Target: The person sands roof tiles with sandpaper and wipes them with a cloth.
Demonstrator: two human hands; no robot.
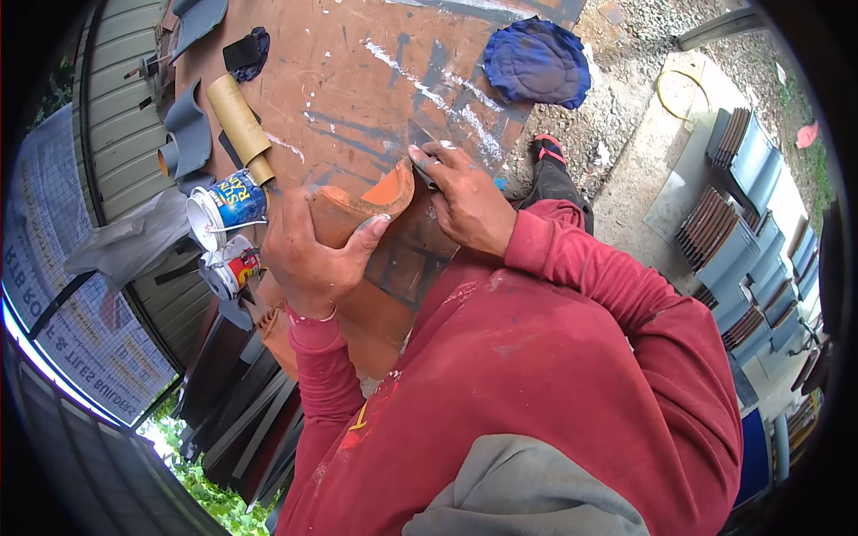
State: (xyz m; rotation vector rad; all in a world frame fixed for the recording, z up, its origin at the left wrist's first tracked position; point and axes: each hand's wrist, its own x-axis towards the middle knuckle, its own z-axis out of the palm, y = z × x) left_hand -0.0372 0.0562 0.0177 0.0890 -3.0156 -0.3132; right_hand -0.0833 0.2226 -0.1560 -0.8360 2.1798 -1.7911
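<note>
My left hand [308, 255] grips a curved orange clay roof tile [390, 189], its thumb bent over the near side and its fingers round the left. The tile is tilted, with its curved end facing up and right. My right hand [469, 201] is closed at the tile's right edge. Between its thumb and fingers is a small dark flat piece [425, 171], mostly hidden, so its kind is unclear. It appears to touch the tile's edge.
The paint-marked board [349, 80] carries a blue cloth [536, 62], a brown roll [237, 116] and grey curved tiles [188, 129]. Paint buckets [234, 210] stand left of my left hand. Stacks of grey tiles [724, 241] lie on the right.
</note>
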